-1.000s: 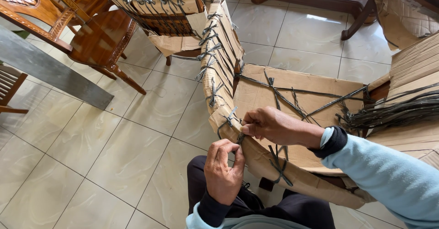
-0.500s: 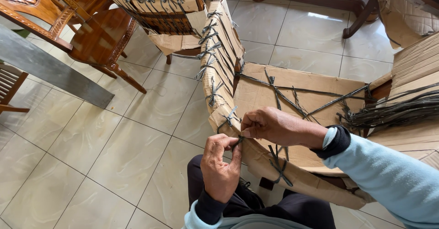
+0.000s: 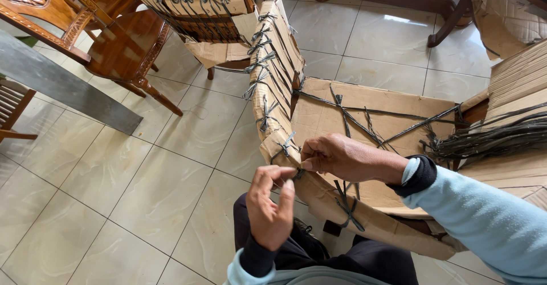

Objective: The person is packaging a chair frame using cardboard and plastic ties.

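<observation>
Cardboard-wrapped furniture [image 3: 364, 120] filled most of the floor in front of the seated person: a chair-like frame swathed in brown cardboard and lashed with dark cord, its near edge resting just above the person's knees. Behind it stood a second wrapped piece [image 3: 194, 6] bound the same way, and to the left a bare carved wooden chair [image 3: 122, 51] on the pale tiled floor [image 3: 114, 177]. A thick bundle of loose dark cord [image 3: 490, 137] lay on the wrapped frame to the right, well apart from the work.

Against half a second and a second earlier, the big things had not shifted at all. What moved was small (and easy to miss): the left hand [image 3: 270, 205], which had sat lower and closer to the lap, had come up a little so that its fingertips met the right hand's at the near corner of the cardboard. The right hand [image 3: 342, 157] stayed where it was, closed over the cardboard edge.

Both hands were narrow, pinched rather than spread. Between them ran the short end of cord [image 3: 296, 174] at that corner, next to an already tied knot [image 3: 286, 144]. I judged the pinch to be on that cord end, the left hand holding it from below, the right from above, though the fingers hid just how the cord passed between them. It looked like the tightening of one more tie in the row along that edge.
</observation>
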